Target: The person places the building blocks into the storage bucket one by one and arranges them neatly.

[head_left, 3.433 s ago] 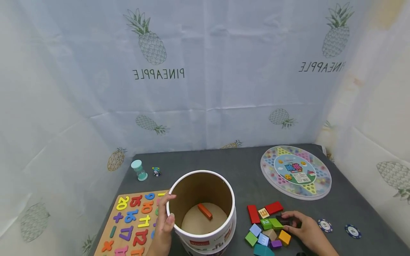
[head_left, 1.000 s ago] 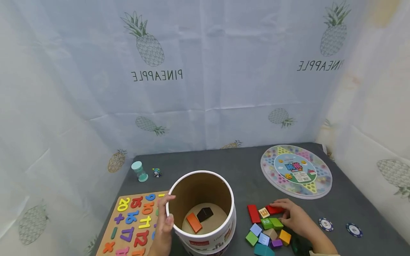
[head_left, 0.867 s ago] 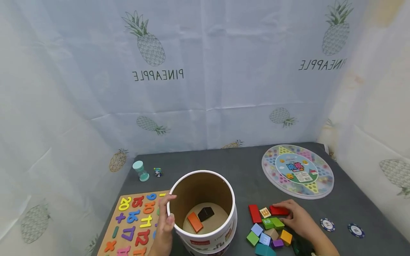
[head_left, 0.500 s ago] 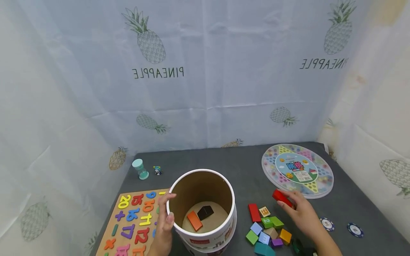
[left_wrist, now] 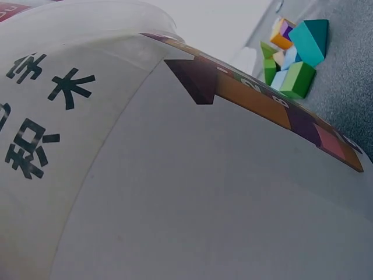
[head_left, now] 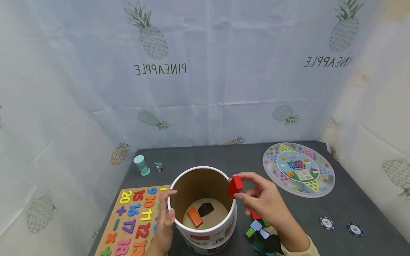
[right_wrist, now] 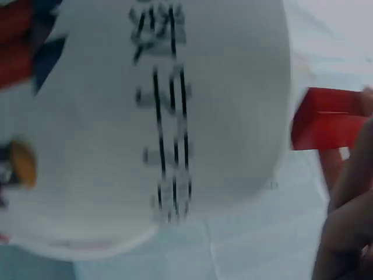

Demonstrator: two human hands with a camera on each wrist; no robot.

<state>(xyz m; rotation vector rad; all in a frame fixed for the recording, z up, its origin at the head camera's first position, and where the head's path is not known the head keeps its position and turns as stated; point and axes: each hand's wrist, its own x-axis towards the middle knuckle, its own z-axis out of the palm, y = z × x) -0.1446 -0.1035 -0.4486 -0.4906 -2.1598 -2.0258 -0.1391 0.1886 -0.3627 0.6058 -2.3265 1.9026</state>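
A white cardboard bucket stands mid-table, mouth up. Inside lie an orange block and a black block. My left hand holds the bucket's left side, fingertips at the rim. Its printed wall fills most of the left wrist view. At the rim's right edge, my right hand pinches a red block between thumb and fingers. That red block also shows beside the bucket in the right wrist view. Below the right hand, loose blocks are partly hidden by the arm and a dark wrist device.
Left of the bucket lies a number puzzle board. Behind it stand a teal hourglass and a small figurine. A round game board is at back right, with two poker chips in front of it.
A black block has joined the orange one inside the bucket. The right hand has lifted a red block from the pile and carried it left to the rim. The left hand stays on the bucket.
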